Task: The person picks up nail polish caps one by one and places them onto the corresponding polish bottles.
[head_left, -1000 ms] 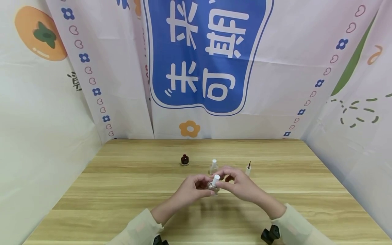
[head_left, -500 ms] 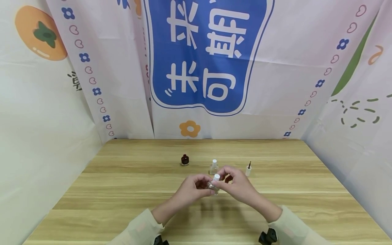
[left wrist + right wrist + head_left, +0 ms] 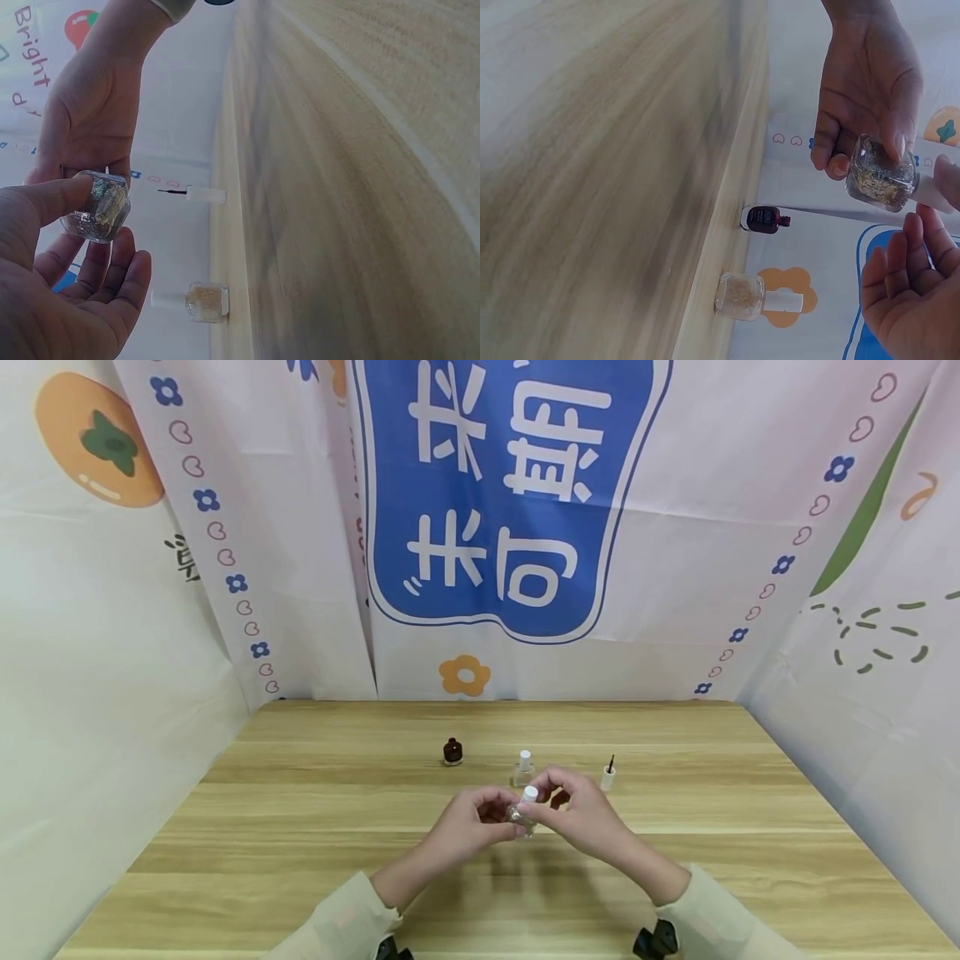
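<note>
A nail polish bottle (image 3: 881, 184) of clear glass with gold and silver glitter hangs between the two hands above the table. My left hand (image 3: 476, 818) grips its glass body, thumb across one face. Its white cap (image 3: 530, 794) is pinched between the thumb and fingers of my right hand (image 3: 585, 814). Just behind them stands a second nail polish bottle (image 3: 523, 772), pale and white-capped. Farther back on the left is a dark red nail polish bottle (image 3: 452, 753) with its neck uncapped. A white brush cap (image 3: 608, 777) stands with the brush upward at right.
The wooden table (image 3: 300, 827) runs back to a printed cloth (image 3: 675, 610) hanging behind it, with cloth on both sides too. Beneath the hands, shadows fall on the wood.
My right hand has shifted slightly left, its thumb and fingers closing lower over the white cap. The left hand and the standing things keep their places.
</note>
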Motion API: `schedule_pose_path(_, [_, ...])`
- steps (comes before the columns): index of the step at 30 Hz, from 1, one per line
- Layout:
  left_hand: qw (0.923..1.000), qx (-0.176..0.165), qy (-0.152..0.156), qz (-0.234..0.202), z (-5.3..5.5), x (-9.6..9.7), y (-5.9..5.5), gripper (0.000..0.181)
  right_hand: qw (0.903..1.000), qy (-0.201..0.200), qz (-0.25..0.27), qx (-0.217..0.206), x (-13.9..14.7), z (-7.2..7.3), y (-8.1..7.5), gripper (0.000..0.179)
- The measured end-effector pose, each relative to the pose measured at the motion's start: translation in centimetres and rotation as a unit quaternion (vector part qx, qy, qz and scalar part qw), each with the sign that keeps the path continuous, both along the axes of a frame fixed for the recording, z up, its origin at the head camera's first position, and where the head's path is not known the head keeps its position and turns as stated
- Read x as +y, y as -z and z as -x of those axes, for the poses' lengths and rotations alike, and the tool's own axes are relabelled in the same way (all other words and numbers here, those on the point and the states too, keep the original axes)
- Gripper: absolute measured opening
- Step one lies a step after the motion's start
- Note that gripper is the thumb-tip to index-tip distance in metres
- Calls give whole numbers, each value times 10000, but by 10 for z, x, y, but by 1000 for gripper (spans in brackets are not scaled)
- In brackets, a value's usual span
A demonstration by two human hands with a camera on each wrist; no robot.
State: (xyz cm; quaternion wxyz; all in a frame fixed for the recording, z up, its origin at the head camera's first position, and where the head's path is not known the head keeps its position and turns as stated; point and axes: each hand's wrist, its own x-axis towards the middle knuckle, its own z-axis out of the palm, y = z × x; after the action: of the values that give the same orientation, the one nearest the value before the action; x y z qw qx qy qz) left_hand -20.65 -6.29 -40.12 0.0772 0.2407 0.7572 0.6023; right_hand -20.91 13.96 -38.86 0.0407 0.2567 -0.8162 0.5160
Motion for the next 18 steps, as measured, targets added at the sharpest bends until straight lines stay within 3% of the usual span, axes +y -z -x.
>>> schedule_pose_path(6, [9999,-83,-66,17,1,-3,0,29,9999,-122,-77,23,5,2,-3,20])
schedule_pose_path(18, [9999,-63,-13,80,2,-3,1,28,9950,-917,-264,293,14,7,-10,32])
